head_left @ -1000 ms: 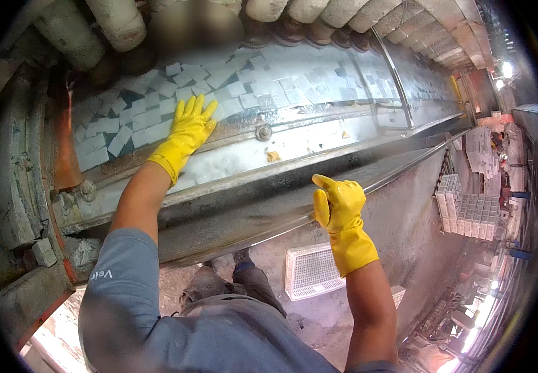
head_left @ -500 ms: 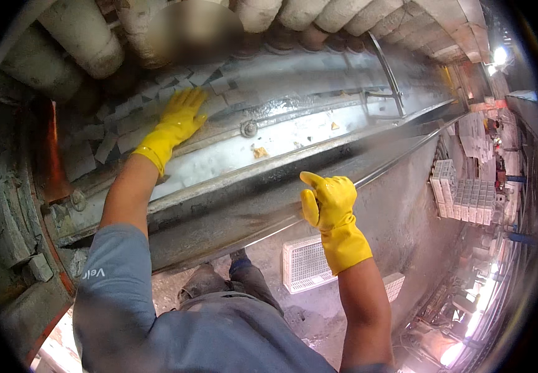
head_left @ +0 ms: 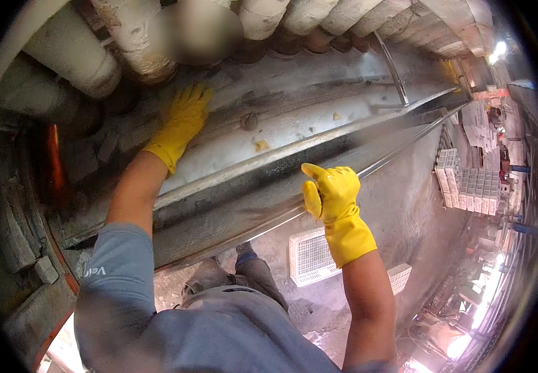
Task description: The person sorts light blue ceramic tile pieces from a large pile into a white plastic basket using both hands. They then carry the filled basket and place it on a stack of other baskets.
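Note:
My left hand (head_left: 185,121), in a yellow rubber glove, reaches over a wet grey conveyor-like bed (head_left: 269,93). Its fingers are stretched out and lie flat on or just over the bed, with nothing visible in them. The bed is smeared by motion, so small pieces on it cannot be made out. My right hand (head_left: 334,196), gloved alike, is closed around a thin metal rail (head_left: 399,150) along the near edge of the trough. Between the hands runs a pale ledge (head_left: 306,133) with a bolt head (head_left: 249,121) and small tan scraps (head_left: 261,145).
Thick rounded pale columns (head_left: 132,37) line the far side. A metal bracket (head_left: 393,71) crosses the bed farther right. White plastic crates (head_left: 314,258) stand on the floor beside my legs, with more stacked crates (head_left: 468,186) at the right. An orange-lit strip (head_left: 54,155) shows at far left.
The flat pieces seen on the bed earlier are now blurred. My left hand stays spread at about the same spot, and my right hand keeps its hold on the rail. The view has shifted slightly.

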`<state>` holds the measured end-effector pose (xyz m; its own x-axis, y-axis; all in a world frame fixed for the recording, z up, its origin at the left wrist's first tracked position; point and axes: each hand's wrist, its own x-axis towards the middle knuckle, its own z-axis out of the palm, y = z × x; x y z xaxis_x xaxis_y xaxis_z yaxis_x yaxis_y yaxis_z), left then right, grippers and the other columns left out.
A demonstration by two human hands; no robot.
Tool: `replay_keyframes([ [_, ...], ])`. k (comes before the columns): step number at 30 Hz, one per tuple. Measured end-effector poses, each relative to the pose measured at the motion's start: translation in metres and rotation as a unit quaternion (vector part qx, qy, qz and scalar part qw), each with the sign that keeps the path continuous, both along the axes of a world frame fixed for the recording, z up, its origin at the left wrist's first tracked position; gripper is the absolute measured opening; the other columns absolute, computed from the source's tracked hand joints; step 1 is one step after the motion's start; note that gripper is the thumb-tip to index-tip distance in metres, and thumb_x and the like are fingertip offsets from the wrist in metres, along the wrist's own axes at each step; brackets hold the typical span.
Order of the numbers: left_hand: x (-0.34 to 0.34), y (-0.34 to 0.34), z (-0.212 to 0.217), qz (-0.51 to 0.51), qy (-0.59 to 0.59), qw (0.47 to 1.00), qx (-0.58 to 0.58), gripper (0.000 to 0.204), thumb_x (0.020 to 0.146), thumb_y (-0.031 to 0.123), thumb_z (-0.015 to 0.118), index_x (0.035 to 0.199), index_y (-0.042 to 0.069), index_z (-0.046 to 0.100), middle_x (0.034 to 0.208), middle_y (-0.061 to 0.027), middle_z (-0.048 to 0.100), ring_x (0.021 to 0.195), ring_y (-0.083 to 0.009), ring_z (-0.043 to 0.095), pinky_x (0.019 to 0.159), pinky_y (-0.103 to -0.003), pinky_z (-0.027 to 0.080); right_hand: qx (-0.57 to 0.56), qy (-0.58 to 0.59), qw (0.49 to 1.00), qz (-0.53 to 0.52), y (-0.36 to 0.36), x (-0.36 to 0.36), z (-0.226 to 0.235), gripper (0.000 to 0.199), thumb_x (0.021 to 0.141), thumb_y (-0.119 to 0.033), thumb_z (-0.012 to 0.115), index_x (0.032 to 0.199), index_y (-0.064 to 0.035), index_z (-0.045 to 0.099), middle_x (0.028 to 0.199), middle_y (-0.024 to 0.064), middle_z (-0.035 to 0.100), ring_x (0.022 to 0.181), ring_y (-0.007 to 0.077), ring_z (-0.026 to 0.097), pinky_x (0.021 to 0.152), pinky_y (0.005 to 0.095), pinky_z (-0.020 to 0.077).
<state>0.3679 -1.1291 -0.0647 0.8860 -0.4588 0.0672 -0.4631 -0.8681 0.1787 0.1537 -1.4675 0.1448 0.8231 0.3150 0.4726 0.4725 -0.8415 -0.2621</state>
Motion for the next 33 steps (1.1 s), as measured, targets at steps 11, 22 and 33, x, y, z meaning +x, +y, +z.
replay_keyframes([
  [11,-0.049,0.004,0.005,-0.013,0.03,0.999,-0.02,0.091,0.097,0.05,0.075,0.17,0.01,0.036,0.175,-0.0264,0.031,0.161,-0.0496,0.028,0.133,-0.061,0.021,0.02,-0.009,1.0,-0.001,0.003,-0.002,-0.005,0.024,0.086,-0.025,0.078,0.101,-0.0075,0.08,0.067,0.0091,0.069,0.058,0.0323,0.065,0.061,0.0444,0.0503],
  [22,-0.103,0.077,0.06,-0.047,0.166,0.98,0.099,0.095,0.1,0.049,0.073,0.175,0.012,0.028,0.181,-0.0265,0.018,0.167,-0.0493,0.016,0.135,-0.06,0.015,0.032,-0.008,0.999,-0.028,-0.004,-0.004,-0.015,0.018,0.085,-0.025,0.08,0.093,-0.0088,0.082,0.065,0.0066,0.069,0.058,0.0311,0.067,0.059,0.0435,0.0514],
  [33,-0.176,0.154,0.147,0.057,0.323,0.933,-0.148,0.063,0.105,0.033,0.071,0.158,0.004,0.055,0.155,-0.0247,0.062,0.142,-0.0403,0.061,0.121,-0.044,0.045,0.019,-0.021,0.999,-0.04,0.001,0.001,-0.016,0.017,0.092,-0.03,0.076,0.089,-0.0138,0.081,0.067,0.0093,0.071,0.061,0.0346,0.068,0.057,0.0461,0.0512],
])
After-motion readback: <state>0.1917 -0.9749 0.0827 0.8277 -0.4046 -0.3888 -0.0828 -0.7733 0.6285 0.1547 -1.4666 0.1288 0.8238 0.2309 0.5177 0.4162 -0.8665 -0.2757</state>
